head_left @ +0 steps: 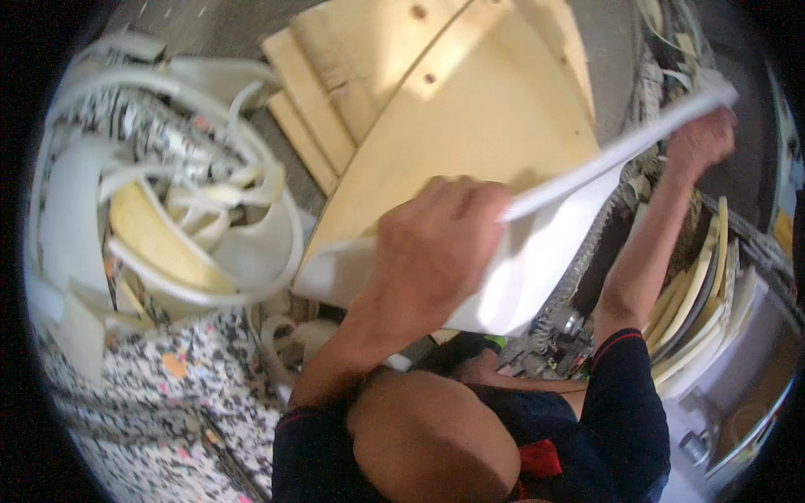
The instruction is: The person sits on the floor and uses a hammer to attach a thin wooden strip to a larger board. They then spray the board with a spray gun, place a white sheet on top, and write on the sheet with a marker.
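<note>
Both of my hands are closed on a long white strip (587,168) that looks like foam. My left hand (449,243) grips its near end at the middle of the view. Further right and higher, my right hand (703,138) is wrapped round the far end and slightly blurred. The strip slants up to the right across a large pale-yellow board (461,142) with a curved edge and small dark holes. A white sheet-like surface (537,268) shows below the strip. Whether strip and sheet are joined I cannot tell.
Further pale-yellow boards (323,109) lie under the large one. At left, white and yellow curved offcuts (168,235) are heaped beside speckled foam (184,369). Several curved pieces (696,293) stand at right, by a dark rail (759,243).
</note>
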Action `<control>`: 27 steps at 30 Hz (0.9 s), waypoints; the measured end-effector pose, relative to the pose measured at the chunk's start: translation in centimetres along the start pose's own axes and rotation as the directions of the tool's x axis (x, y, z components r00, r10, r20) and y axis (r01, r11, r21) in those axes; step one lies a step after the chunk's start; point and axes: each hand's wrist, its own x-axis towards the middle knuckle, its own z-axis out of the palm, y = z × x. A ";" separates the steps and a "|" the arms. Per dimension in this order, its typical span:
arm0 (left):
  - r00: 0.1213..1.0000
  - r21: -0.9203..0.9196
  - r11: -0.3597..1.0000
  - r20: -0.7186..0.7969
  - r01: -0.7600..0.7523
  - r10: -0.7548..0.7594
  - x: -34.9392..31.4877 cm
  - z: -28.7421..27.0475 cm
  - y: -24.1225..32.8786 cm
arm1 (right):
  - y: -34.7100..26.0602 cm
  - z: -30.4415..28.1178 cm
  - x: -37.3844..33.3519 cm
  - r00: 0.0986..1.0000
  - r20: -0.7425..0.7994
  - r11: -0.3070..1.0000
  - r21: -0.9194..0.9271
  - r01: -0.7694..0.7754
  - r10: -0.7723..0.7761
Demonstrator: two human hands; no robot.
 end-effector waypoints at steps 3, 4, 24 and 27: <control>0.985 0.079 0.983 -0.065 0.165 -0.160 1.7 0.5 -1.2 | 2.3 6.2 0.7 0.994 0.009 0.968 -0.226 0.107 -0.108; 0.975 0.117 0.970 -0.081 0.213 -0.205 2.6 0.7 -1.5 | 3.0 8.6 0.8 0.996 0.034 0.961 -0.265 0.085 -0.079; 0.855 0.239 0.829 -0.008 0.505 -0.518 8.9 1.1 -4.5 | 4.2 18.3 -4.5 0.692 0.487 0.821 -0.495 -0.285 0.533; 0.833 0.235 0.810 0.000 0.538 -0.553 8.8 1.1 -4.3 | 4.4 18.7 -5.0 0.742 0.453 0.831 -0.497 -0.250 0.494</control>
